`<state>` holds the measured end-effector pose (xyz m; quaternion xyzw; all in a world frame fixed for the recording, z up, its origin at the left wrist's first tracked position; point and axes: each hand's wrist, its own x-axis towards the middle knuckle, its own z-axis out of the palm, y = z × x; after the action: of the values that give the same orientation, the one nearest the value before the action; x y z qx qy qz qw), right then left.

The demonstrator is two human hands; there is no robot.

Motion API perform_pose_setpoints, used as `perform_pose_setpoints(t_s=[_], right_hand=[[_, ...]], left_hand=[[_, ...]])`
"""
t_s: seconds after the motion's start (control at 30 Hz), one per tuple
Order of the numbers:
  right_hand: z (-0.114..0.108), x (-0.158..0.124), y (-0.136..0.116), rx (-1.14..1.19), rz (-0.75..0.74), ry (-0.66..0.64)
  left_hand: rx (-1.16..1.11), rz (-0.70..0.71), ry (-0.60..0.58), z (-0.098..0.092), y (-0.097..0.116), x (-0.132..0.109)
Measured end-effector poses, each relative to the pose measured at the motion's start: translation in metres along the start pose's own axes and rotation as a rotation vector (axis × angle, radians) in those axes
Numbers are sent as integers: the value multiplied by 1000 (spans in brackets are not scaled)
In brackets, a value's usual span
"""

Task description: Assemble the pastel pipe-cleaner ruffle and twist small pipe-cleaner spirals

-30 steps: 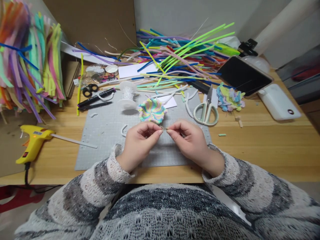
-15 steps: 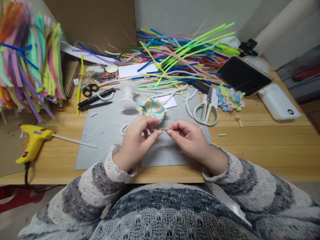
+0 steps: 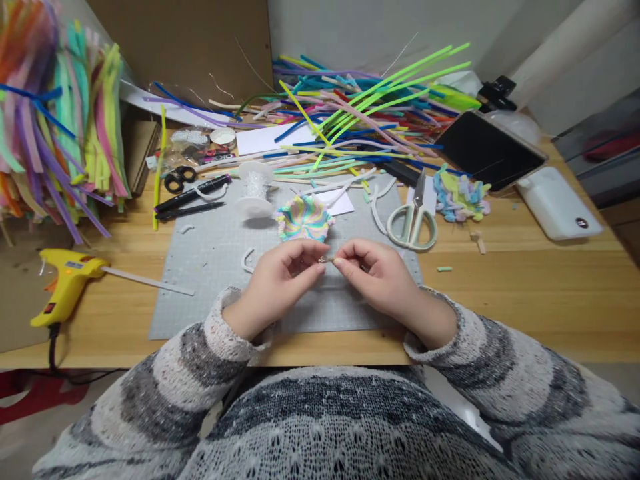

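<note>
Over the grey cutting mat (image 3: pixel 210 293) my left hand (image 3: pixel 280 280) and my right hand (image 3: pixel 377 277) meet fingertip to fingertip. Both pinch a tiny metal piece (image 3: pixel 325 259) between thumb and forefinger; it is too small to name. Just beyond the fingers lies a pastel, ruffled pipe-cleaner flower (image 3: pixel 303 219). A spool of clear thread (image 3: pixel 255 189) stands behind it to the left.
Pale green scissors (image 3: pixel 414 223) lie right of the flower. A yellow glue gun (image 3: pixel 65 283) rests at the left edge. Black markers (image 3: pixel 193 200), a heap of coloured pipe cleaners (image 3: pixel 360 113), a dark tablet (image 3: pixel 487 153) and a white power bank (image 3: pixel 557 203) crowd the wooden desk.
My left fingers shifted slightly around the small piece, opening and closing again; both hands stay in the same spot above the mat.
</note>
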<state>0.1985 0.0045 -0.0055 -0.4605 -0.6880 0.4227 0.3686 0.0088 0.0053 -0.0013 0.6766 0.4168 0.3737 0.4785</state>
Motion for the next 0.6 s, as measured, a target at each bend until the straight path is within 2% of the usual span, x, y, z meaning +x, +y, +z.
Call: perform_pose_setpoints(t_s=[0.13,0.27,0.4,0.5,0.6], right_hand=[[2,-1,1,39,64,-23],[4,-2,-1,67,98,-69],[1,0,-3,47,58,-98],[-2,1,-3,-7,-26,-106],[-4,1,-2,-159,-149,-108]], left_hand=[[420,318,55,0,-1,-2],[620,501,107,-1,-3,-3],[644,505,127,-2,-2,-3],[561,425,110,-2,1,-3],[499,312,50,-1,3,-3]])
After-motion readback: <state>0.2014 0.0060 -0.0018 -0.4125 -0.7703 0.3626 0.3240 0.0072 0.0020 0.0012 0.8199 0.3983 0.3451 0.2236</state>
